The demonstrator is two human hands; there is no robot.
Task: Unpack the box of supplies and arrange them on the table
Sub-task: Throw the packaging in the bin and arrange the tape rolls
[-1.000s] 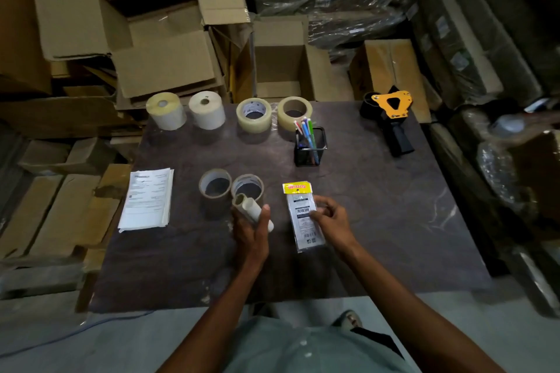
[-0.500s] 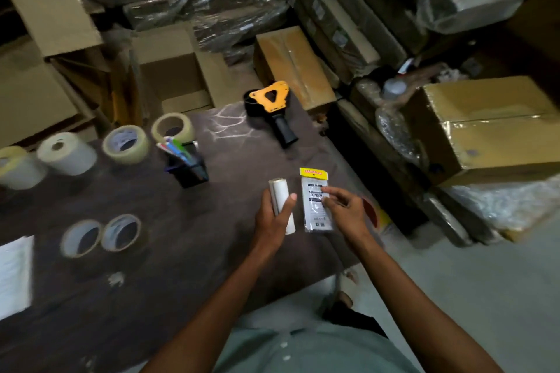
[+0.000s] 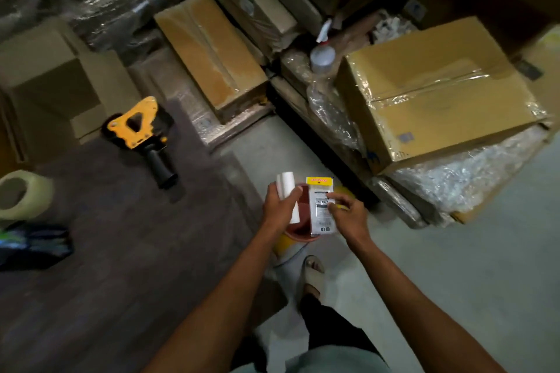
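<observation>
At the far left edge a roll of clear tape (image 3: 22, 194) stands on the dark worktop (image 3: 121, 251), with a dark pen holder (image 3: 33, 244) near it that is too blurred to read well. Further right the yellow-and-black tape dispenser (image 3: 141, 136) lies on the worktop near its far edge.

The left hand (image 3: 280, 209) has its fingers and thumb curled round a small white roll (image 3: 289, 197), held upright. Just beside it, the right hand (image 3: 348, 215) pinches a flat packet with a yellow header (image 3: 321, 206) between thumb and fingertips. Both hands are out past the worktop's right edge, above the floor (image 3: 454, 281) and over what looks like a reddish-brown bowl-like thing (image 3: 298, 232), though the dim light leaves that uncertain.

The risk I see is a drop: the packet is held only by a light pinch at one side, so a quick swing could let it slip to the floor or into that bowl-like thing. The roll is smooth and could slide through the grip. Both things also belong on the worktop, so setting them down here would leave them out of the arrangement.

To the right, a taped cardboard box (image 3: 433, 91) sits shut among wrapped stock.
</observation>
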